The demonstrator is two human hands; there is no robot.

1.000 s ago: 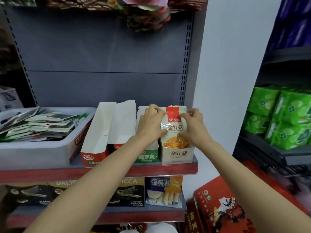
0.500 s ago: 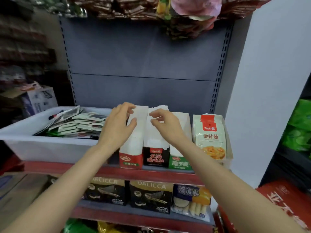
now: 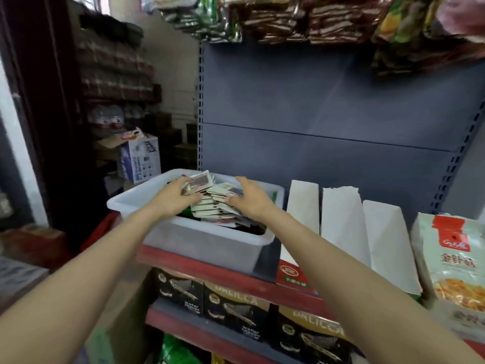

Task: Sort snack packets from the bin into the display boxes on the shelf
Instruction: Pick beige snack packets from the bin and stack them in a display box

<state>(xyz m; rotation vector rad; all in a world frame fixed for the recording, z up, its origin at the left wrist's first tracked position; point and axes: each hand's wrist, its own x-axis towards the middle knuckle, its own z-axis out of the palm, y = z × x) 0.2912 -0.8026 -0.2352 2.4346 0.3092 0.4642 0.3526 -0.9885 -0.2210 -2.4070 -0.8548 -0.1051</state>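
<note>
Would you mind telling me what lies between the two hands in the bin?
In the head view, a fanned stack of snack packets lies between the left hand and right hand, inside the white bin.
</note>
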